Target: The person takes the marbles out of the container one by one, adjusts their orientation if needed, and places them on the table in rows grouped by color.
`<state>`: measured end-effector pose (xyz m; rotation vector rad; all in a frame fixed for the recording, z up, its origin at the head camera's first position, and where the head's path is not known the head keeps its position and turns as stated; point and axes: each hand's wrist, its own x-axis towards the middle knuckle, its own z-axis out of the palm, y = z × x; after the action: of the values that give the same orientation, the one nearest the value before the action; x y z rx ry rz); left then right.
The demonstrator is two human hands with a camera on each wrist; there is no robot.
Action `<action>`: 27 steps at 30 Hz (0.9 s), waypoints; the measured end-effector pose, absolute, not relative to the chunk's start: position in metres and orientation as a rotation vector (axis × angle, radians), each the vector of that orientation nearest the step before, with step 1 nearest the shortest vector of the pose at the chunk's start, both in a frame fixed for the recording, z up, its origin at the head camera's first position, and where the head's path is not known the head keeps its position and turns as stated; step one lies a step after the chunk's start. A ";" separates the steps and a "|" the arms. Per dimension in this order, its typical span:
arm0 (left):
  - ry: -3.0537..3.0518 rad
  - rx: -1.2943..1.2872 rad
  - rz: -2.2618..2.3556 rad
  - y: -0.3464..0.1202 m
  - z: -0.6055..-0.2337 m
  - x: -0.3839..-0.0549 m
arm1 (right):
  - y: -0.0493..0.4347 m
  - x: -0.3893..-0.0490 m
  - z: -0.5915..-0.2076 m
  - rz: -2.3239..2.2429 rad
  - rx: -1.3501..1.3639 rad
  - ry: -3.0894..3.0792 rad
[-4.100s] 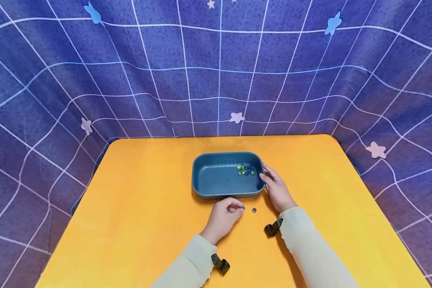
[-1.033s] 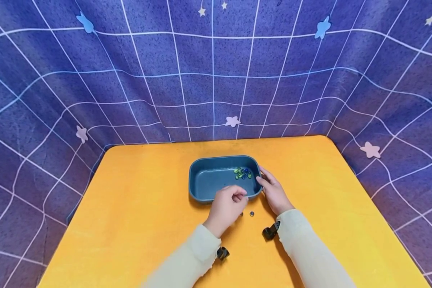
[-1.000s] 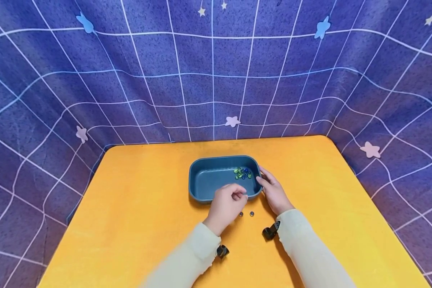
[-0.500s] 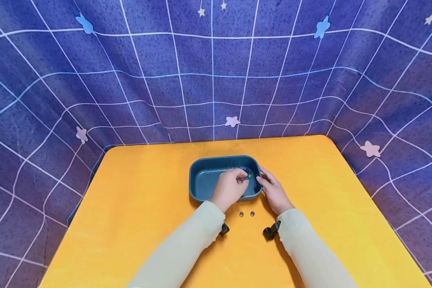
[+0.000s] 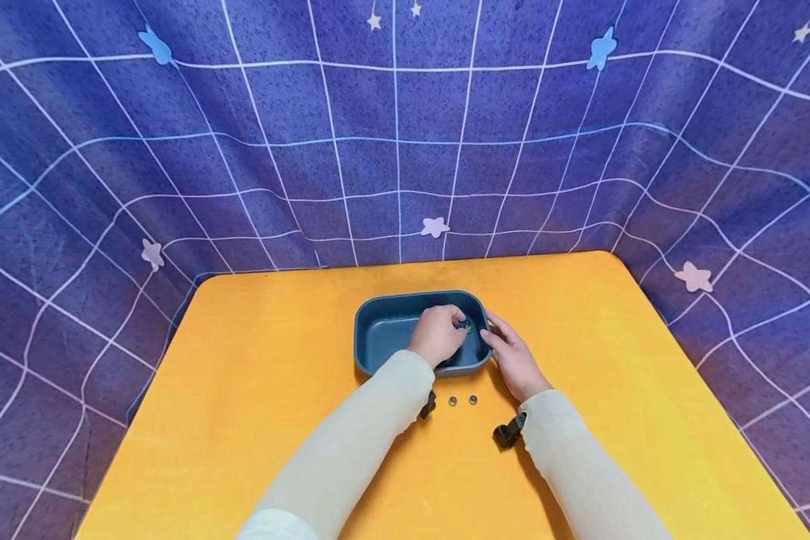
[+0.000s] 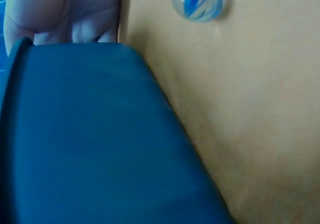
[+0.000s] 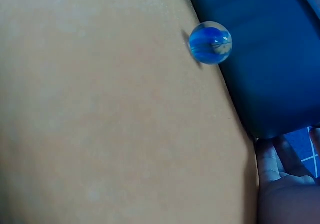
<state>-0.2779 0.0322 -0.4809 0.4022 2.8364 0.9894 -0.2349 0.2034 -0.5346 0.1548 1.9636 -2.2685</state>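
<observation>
My left hand (image 5: 437,334) reaches down into the dark blue-green tray (image 5: 371,352), fingers bent, over a small cluster of green and blue glass marbles (image 5: 469,328). Its fingertips are partly hidden, so I cannot tell whether a marble is pinched there. With thumb over the right rim and fingers along the outside wall, my right hand (image 5: 513,360) grips the tray; the right wrist view shows its fingers (image 7: 270,164) against the tray's end. Two clear marbles with blue swirls, one left (image 5: 453,401) and one right (image 5: 473,400), lie on the table before the tray.
The tray stands on a yellow-orange table (image 5: 263,360). A blue-purple curtain (image 5: 297,165) with a white grid and stars surrounds the table's back and sides. Each wrist carries a small black camera, such as the right one (image 5: 509,433).
My left hand, which pinched a marble in front of the tray, has moved up over the front rim and down into the tray by the marbles. My right hand keeps its grip.
</observation>
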 end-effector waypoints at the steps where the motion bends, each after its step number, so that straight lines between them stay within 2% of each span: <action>1: 2.835 0.392 0.983 0.033 -0.482 -0.280 | 0.203 -0.235 -0.534 -2.269 0.157 1.958; 8: 2.837 0.316 0.942 0.036 -0.489 -0.290 | 0.204 -0.237 -0.537 -2.273 0.136 1.977; 27: 2.868 0.353 0.795 0.040 -0.503 -0.297 | 0.205 -0.237 -0.538 -2.257 0.143 1.989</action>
<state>-0.2974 0.0401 -0.5030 0.3529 2.8676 0.7952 -0.2366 0.2051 -0.5378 0.1425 1.9892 -2.2567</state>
